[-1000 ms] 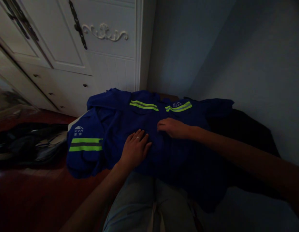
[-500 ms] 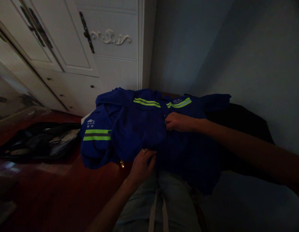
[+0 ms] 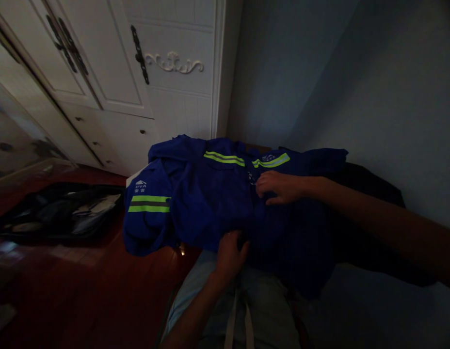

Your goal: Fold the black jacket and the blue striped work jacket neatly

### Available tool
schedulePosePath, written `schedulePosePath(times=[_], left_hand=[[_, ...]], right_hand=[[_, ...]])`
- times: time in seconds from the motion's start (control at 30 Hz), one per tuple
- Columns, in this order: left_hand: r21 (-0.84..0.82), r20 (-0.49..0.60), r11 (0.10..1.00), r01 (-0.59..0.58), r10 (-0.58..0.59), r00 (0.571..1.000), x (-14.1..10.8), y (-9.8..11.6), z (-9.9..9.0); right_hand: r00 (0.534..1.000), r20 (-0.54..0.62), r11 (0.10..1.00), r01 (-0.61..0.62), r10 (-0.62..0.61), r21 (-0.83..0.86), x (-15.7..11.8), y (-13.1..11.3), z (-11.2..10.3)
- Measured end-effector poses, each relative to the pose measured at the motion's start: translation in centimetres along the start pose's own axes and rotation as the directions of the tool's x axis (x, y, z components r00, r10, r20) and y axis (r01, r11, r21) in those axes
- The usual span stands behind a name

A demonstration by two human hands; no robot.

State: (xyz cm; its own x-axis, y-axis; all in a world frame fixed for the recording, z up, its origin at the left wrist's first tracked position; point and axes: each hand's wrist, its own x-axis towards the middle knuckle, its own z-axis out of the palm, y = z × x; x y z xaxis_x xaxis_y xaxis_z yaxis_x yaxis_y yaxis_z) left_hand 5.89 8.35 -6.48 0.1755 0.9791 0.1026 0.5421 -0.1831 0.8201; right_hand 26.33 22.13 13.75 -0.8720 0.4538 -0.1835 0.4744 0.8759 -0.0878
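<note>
A blue work jacket with yellow-green and grey reflective stripes lies spread out in front of me, its front side up. White lettering marks the sleeve on the left. My left hand is at the jacket's near edge, fingers curled into the dark cloth close to the front opening. Higher up on the front opening rests my right hand. Its fingers are bent against the cloth, and the thumb stands apart from them. Small pale marks show on the opening beside these fingertips. Deep shadow hides fine detail around both hands.
A white wardrobe with dark handles stands behind the jacket. On the red floor at left lies an open black case with things in it. Dark cloth extends right of the jacket, near the grey wall.
My right hand has shifted slightly right, and its thumb has parted from the fingers. My left hand has moved right and a little lower. The view has tilted slightly.
</note>
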Motion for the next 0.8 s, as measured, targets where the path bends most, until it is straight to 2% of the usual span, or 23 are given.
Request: schedulePosePath(times=[0.13,0.23,0.37,0.47,0.6,0.7,0.8], left_hand=[[-0.005,0.031,0.997,0.081,-0.081,0.996,-0.1,0.0,-0.2],[-0.062,0.048,0.995,0.083,-0.08,0.996,-0.4,-0.3,-0.2],[-0.126,0.017,0.992,0.029,-0.027,0.999,-0.7,-1.0,-0.3],[-0.154,0.005,0.988,0.021,-0.02,1.0,-1.1,-1.4,-0.2],[-0.188,0.057,0.981,0.042,-0.032,0.998,-1.7,-0.5,-0.3],[-0.275,0.048,0.952,0.133,-0.125,0.991,-1.9,0.6,-1.0],[-0.447,-0.025,0.869,0.212,-0.249,0.968,-1.8,0.7,-1.9]], right_hand=[[0.994,0.1,0.992,-0.032,0.044,-0.12,1.3,-2.7,0.8],[0.982,0.183,0.986,-0.019,0.05,-0.166,2.3,-3.5,1.2],[0.959,0.282,0.997,0.054,-0.037,-0.053,2.9,-3.7,1.3],[0.948,0.309,0.996,0.048,-0.069,0.076,2.8,-3.7,1.1],[0.965,0.258,0.991,0.012,-0.047,0.135,2.8,-4.0,0.6],[0.989,0.145,0.993,0.025,-0.041,0.115,3.4,-4.1,0.2],[0.998,0.008,0.996,0.066,-0.067,0.059,4.5,-3.8,0.0]])
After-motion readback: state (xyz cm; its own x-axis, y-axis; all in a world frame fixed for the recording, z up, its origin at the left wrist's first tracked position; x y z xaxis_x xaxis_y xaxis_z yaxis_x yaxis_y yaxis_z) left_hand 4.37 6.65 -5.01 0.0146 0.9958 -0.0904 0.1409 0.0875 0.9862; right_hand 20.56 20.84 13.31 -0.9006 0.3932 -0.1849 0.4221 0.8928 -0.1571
